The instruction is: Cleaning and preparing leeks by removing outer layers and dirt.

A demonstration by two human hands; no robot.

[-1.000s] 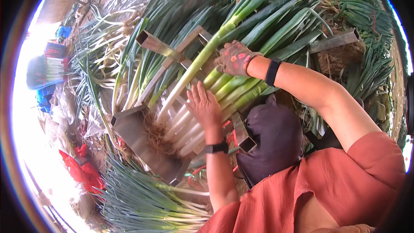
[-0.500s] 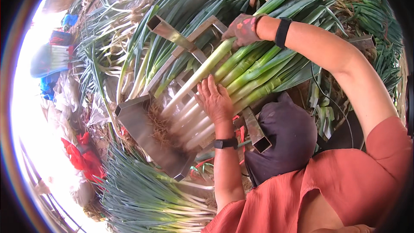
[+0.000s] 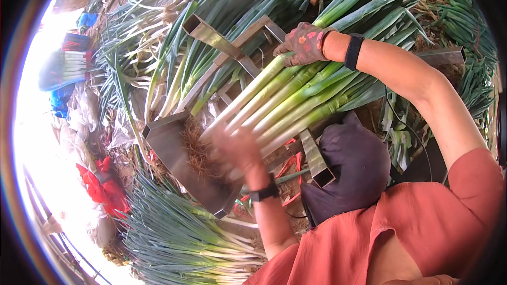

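Observation:
A bundle of thick green onions (image 3: 296, 94) lies slantwise in a metal rack (image 3: 232, 49), white ends and roots toward the lower left. Their brown roots (image 3: 195, 153) sit against a flat metal end plate (image 3: 170, 140). My left hand (image 3: 238, 150), bare and smeared by motion, is over the white stalks close to the roots; its fingers cannot be made out. In a dark patterned glove, my right hand (image 3: 304, 45) is closed around the uppermost stalk of the bundle, where white turns to green.
Loose green onions (image 3: 179, 232) lie in a heap at the lower left, with more piled behind the rack. Open square tube ends (image 3: 320, 174) of the rack stick up near my body. A dark cushioned shape (image 3: 351, 161), red plastic (image 3: 103, 187) and a thin cable (image 3: 417, 126) are nearby.
My left hand has slid down along the white stalks toward the roots and is now blurred. My right hand has shifted slightly right, still on the top stalk.

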